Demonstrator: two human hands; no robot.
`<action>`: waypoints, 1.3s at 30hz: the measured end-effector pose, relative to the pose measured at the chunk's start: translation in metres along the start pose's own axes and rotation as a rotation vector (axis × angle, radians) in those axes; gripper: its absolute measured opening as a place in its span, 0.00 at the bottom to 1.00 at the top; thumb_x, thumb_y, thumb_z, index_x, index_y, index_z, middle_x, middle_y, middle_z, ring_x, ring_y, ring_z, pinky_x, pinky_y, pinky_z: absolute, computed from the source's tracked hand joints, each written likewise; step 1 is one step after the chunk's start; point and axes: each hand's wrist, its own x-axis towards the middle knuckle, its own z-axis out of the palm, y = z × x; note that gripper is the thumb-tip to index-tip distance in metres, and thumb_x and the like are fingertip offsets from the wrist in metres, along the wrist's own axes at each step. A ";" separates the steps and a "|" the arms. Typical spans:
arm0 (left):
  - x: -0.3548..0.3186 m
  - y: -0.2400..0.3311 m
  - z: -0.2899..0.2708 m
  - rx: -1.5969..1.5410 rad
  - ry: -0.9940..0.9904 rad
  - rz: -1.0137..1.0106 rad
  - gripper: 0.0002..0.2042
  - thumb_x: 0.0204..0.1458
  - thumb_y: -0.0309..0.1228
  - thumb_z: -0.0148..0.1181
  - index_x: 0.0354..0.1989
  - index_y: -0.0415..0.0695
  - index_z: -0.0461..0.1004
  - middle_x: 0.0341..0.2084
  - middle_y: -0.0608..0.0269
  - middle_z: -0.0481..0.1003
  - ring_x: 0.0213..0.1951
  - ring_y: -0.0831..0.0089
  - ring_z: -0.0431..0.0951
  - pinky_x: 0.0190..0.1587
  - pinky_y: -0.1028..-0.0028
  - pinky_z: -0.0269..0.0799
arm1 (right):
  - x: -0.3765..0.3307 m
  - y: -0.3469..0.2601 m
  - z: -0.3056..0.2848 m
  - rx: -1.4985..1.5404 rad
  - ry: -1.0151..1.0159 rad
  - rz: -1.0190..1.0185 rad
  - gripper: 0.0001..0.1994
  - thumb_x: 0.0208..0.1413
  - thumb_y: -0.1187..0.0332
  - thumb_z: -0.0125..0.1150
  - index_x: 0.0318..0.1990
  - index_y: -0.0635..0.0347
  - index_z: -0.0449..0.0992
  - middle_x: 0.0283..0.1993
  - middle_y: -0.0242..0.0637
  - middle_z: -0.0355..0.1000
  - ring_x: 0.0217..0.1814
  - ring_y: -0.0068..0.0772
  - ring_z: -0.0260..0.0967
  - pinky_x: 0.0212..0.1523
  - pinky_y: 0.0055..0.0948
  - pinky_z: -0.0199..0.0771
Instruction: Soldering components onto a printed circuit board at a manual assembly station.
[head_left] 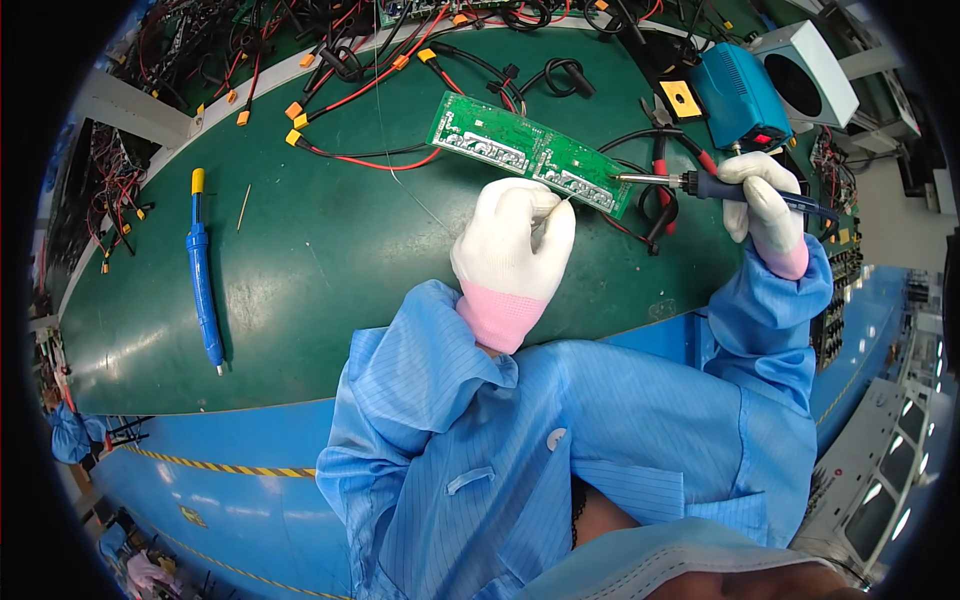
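Note:
A long green circuit board (500,140) lies on the green bench mat (330,260). My right hand (760,200), in a white glove, grips a soldering iron (690,182) whose metal tip reaches the board's right end. My left hand (512,240), also gloved, pinches a thin solder wire (400,170) and holds its end near the iron's tip at the board's near edge. Both sleeves are blue.
A blue desoldering pump (203,280) with a yellow cap lies at the left of the mat. Red and black wires with orange connectors (350,70) crowd the back. A blue soldering station (738,95) and a white box (810,75) stand at the right rear.

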 end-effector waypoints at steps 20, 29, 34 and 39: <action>-0.003 -0.008 0.007 0.025 0.021 0.012 0.07 0.41 0.23 0.64 0.30 0.45 0.74 0.31 0.69 0.75 0.18 0.78 0.67 0.22 0.78 0.65 | 0.003 0.008 -0.004 0.017 -0.042 0.040 0.13 0.60 0.70 0.47 0.43 0.70 0.75 0.17 0.34 0.69 0.12 0.18 0.62 0.15 0.13 0.60; -0.004 -0.006 0.005 0.012 0.007 -0.014 0.07 0.41 0.22 0.64 0.30 0.43 0.74 0.31 0.68 0.75 0.19 0.78 0.69 0.23 0.78 0.66 | 0.007 0.003 -0.007 -0.029 -0.088 0.026 0.13 0.60 0.69 0.48 0.44 0.70 0.75 0.17 0.33 0.69 0.12 0.18 0.60 0.15 0.13 0.59; -0.001 -0.001 -0.002 -0.042 0.001 -0.078 0.06 0.42 0.22 0.63 0.30 0.42 0.74 0.32 0.66 0.75 0.21 0.78 0.71 0.24 0.79 0.68 | 0.005 0.012 -0.014 0.063 -0.034 -0.033 0.15 0.61 0.68 0.45 0.46 0.70 0.74 0.17 0.34 0.69 0.11 0.18 0.58 0.14 0.13 0.59; 0.002 -0.001 -0.014 -0.091 0.025 -0.096 0.06 0.43 0.21 0.63 0.31 0.40 0.74 0.34 0.63 0.75 0.24 0.78 0.72 0.25 0.80 0.70 | -0.006 0.027 -0.018 0.138 0.056 -0.103 0.17 0.63 0.67 0.42 0.49 0.71 0.73 0.19 0.37 0.70 0.12 0.21 0.59 0.15 0.14 0.60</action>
